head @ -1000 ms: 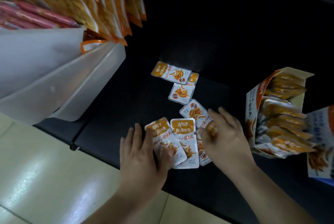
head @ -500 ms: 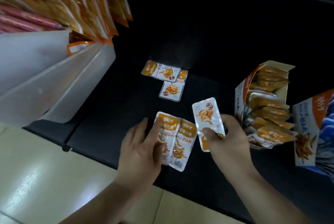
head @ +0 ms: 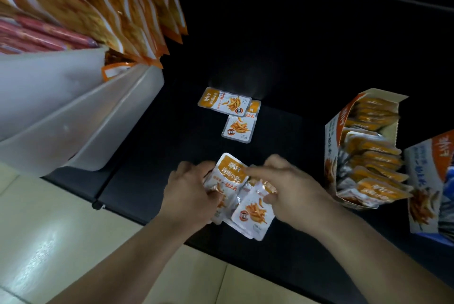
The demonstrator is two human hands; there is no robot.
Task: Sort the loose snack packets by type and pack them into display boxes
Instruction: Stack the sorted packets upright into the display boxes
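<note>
Small orange-and-white snack packets lie on a dark shelf (head: 282, 146). My left hand (head: 189, 193) grips a bunch of these packets (head: 229, 176) from the left, thumb on their faces. My right hand (head: 287, 188) pinches another packet (head: 254, 213) against the same bunch from the right. Two or three loose packets (head: 224, 102) (head: 238, 128) lie farther back on the shelf. An open orange display box (head: 363, 149), holding several upright packets, stands at the right.
A second display box (head: 427, 181) with blue print stands at the far right edge. White plastic bins (head: 81, 112) with large orange snack bags (head: 122, 6) and red sausages (head: 44, 36) hang at the left. Pale floor tiles (head: 61, 242) lie below the shelf edge.
Both hands have come together. The two packets that lay under my left hand are now lifted and gripped, and my right hand has brought its packet against them.
</note>
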